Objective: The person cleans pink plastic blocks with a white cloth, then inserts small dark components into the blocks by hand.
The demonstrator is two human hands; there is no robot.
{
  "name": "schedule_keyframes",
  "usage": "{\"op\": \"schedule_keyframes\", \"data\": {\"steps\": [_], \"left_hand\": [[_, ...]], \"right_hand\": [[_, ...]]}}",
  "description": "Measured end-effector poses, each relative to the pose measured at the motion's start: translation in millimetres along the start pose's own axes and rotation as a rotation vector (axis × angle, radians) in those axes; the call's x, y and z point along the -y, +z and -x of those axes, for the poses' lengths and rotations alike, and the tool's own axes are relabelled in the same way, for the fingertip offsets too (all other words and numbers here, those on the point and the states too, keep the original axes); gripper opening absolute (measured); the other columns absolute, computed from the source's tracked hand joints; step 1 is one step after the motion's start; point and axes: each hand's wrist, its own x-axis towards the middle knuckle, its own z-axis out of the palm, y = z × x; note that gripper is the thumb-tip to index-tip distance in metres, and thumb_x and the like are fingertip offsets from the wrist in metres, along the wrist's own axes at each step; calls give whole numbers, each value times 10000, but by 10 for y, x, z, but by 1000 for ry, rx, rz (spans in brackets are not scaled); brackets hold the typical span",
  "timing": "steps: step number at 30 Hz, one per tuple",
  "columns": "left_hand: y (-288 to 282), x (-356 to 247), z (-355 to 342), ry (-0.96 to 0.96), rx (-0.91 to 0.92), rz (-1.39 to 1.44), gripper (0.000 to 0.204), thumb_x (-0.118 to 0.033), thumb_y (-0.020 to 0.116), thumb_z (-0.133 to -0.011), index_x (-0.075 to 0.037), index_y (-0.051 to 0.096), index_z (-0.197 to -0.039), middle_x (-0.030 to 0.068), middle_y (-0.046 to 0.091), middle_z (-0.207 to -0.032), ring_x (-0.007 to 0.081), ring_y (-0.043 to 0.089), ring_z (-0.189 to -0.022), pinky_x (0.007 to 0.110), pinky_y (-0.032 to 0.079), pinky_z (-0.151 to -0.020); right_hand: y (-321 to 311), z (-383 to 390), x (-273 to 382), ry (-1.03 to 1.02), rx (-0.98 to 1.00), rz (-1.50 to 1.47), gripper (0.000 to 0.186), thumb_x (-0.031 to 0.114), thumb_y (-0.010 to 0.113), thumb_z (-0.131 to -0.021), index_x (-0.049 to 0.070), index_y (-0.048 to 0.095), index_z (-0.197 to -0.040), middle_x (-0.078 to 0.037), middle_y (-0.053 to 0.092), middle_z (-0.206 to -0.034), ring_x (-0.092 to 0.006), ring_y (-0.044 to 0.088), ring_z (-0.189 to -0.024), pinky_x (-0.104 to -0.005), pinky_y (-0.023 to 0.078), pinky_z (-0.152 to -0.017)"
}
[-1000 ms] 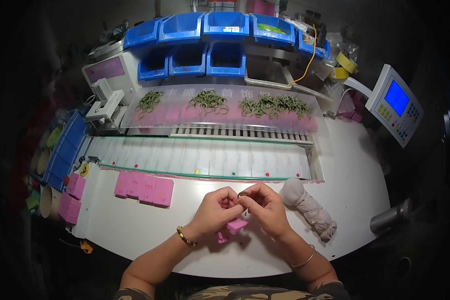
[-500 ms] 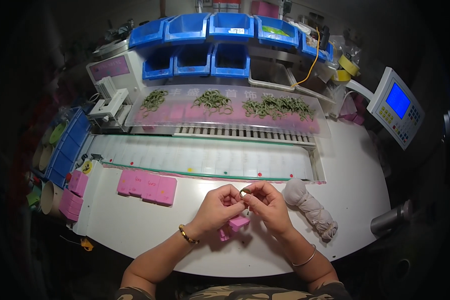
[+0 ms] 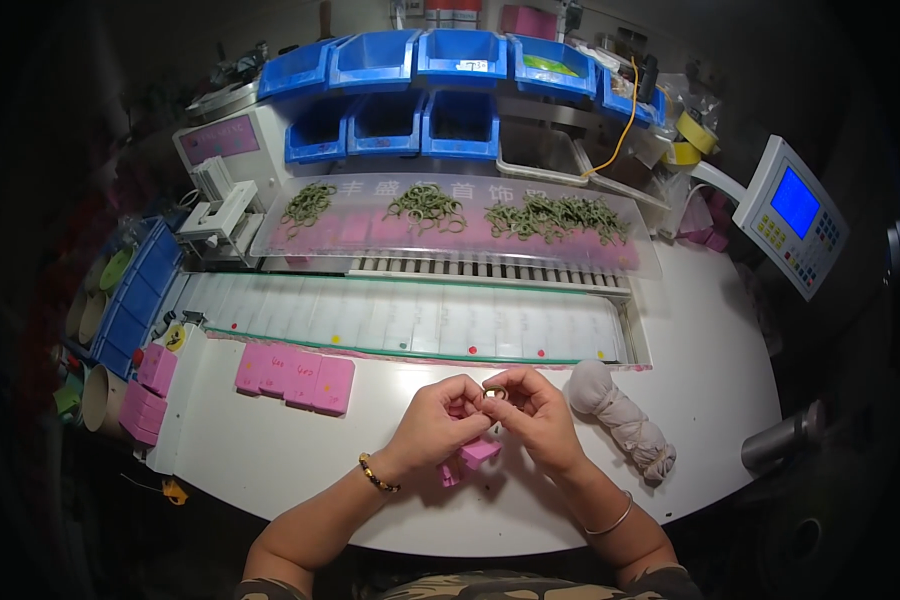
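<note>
My left hand (image 3: 438, 420) and my right hand (image 3: 537, 422) meet over the near middle of the white table. Their fingertips are closed together around a small dark green ring (image 3: 495, 393). Its band stands up between the thumbs and forefingers, partly covered by them. Just below the fingers is a pink block (image 3: 481, 452) with a split, uneven shape. The left hand hides part of it, and whether it rests on the table or is held I cannot tell.
Joined pink blocks (image 3: 295, 376) lie at left, a wrapped cloth bundle (image 3: 623, 420) at right. Beyond runs a track of white plates (image 3: 420, 318). Green rings (image 3: 560, 215) lie heaped on a clear shelf (image 3: 360, 240) under blue bins (image 3: 460, 125). A control panel (image 3: 795, 215) stands right.
The ring has tipped and sunk slightly between my fingertips. Along the track the white plates with their coloured dots have shifted left. My arms have hardly moved.
</note>
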Motion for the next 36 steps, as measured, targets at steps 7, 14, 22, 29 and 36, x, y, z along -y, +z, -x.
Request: {"op": "schedule_keyframes", "data": {"steps": [7,14,22,29,36], "left_hand": [[12,33,0,30,4,-54,103,-33,639,-839,-15,543,-871,-19,580,-764,18,541,-683,175,449,-606],[19,8,-1,35,-23,-76,97,-52,648,-857,-12,562,-874,-18,589,-756,15,539,-670,169,439,-597],[-8,-17,-12,8,-60,-10,108,-82,663,-877,-4,589,-883,-14,604,-763,19,544,-663,169,441,-597],[2,-73,-13,-27,-80,39,97,-81,658,-882,1,608,-898,5,608,-777,42,551,-674,192,455,-621],[-22,-45,-21,-25,-45,30,98,-88,657,-885,2,624,-901,12,622,-788,49,562,-685,197,460,-628]], "right_hand": [[7,-6,-26,-4,-8,-22,175,61,633,-906,-2,569,-1056,-53,639,-941,-85,603,-848,-218,487,-752],[28,6,30,-8,-35,-21,157,98,621,-924,2,585,-1043,-34,637,-919,-75,587,-808,-210,474,-716],[9,-10,48,45,-155,-120,215,201,574,-967,23,591,-1087,12,551,-855,-22,455,-650,-168,370,-557],[-26,-23,13,100,-123,-156,243,205,562,-972,28,593,-1136,7,556,-904,-24,461,-650,-164,368,-562],[-48,-11,29,147,-46,-115,317,276,481,-1008,11,590,-1142,13,585,-922,-34,479,-711,-169,384,-596]]}}
